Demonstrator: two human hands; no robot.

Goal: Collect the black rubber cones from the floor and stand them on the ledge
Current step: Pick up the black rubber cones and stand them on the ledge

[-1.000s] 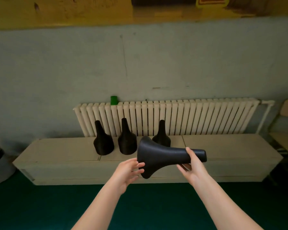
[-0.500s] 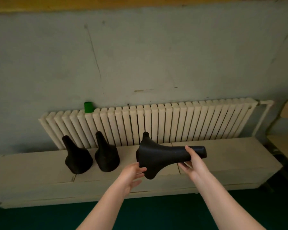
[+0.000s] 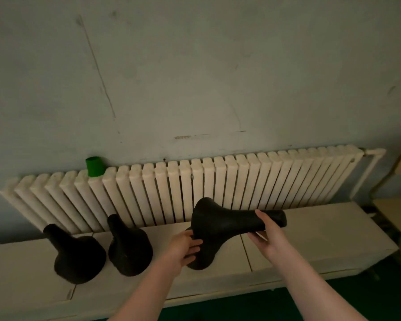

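Held cone (image 3: 227, 228) lies sideways in the air just over the ledge (image 3: 310, 235). Long axis runs left-right, flared base left, narrow neck right. Right grip (image 3: 267, 239) wrapped round the neck. Left grip (image 3: 183, 249) loose, fingers touching the base. Likely needs the base swung down, neck up. Nearest standing cone (image 3: 130, 249) just left.

The right hand (image 3: 267, 239) grips the narrow neck of a black cone (image 3: 222, 225) held sideways above the ledge (image 3: 310, 239). The left hand (image 3: 183, 249) touches its wide base. Left of the grip, two cones (image 3: 77, 258) (image 3: 130, 251) stand upright; the radiator (image 3: 241, 181) runs behind.
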